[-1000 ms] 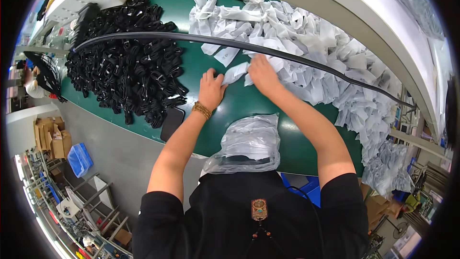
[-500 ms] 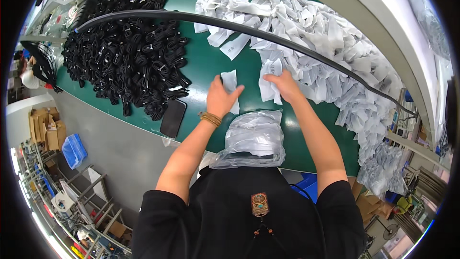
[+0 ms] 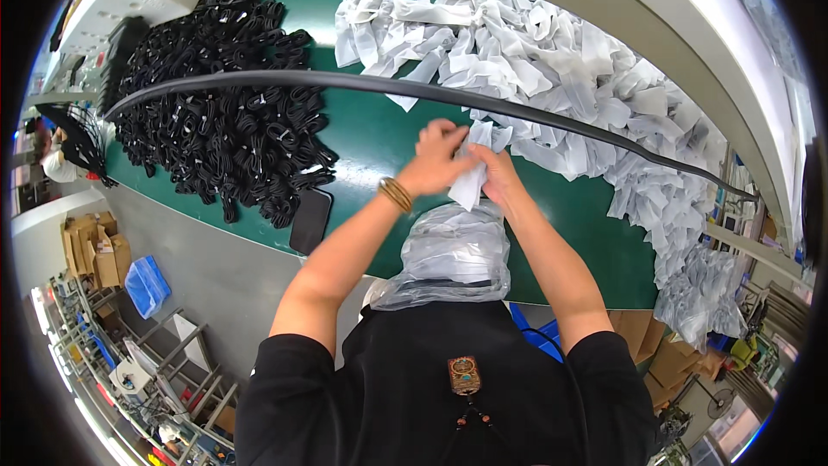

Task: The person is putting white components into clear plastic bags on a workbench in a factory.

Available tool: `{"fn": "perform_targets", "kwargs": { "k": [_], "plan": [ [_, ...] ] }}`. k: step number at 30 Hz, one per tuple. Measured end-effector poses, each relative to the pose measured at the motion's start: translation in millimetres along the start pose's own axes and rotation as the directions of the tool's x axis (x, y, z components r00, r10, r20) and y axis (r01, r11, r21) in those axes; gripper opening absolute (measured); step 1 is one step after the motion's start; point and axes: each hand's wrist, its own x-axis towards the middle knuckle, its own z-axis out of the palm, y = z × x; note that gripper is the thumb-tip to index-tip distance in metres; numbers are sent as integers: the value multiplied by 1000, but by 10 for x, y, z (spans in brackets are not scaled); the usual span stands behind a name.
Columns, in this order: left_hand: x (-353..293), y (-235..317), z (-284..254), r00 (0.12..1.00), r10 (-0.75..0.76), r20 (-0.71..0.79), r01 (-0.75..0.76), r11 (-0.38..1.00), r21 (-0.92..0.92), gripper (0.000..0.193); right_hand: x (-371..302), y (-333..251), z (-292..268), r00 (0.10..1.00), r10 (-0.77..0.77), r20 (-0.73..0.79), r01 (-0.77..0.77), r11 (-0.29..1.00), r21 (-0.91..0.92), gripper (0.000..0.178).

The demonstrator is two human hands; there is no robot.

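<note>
In the head view, a white bag (image 3: 468, 187) is pinched by the right hand (image 3: 498, 174) just beyond the plastic pack (image 3: 455, 250). The left hand (image 3: 434, 160) is held with curled fingers at the bag's left side; whether anything is gripped by it cannot be told. The bag's contents are hidden. Beyond the pack, to its left, a heap of black cables (image 3: 224, 134) is crossed by a black tube (image 3: 345, 79). Bare table (image 3: 569, 224) is left open on both sides of the pack, by which the near edge is partly hidden.
</note>
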Motion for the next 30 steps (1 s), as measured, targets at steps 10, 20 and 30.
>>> {"fn": "perform_targets", "kwargs": {
  "k": [10,20,30],
  "plan": [
    [860,-837,-207,993,1,-117,42,931,363,44,-354,-178,-11,989,-86,124,108,976,-187,37],
    [290,207,-883,969,-238,70,187,515,-837,27,-595,-177,-129,992,-123,12,124,992,-24,39],
    [31,1111,-926,995,61,84,32,589,-808,18,-968,-113,115,943,-89,320,-35,932,361,65]
  ]
}}
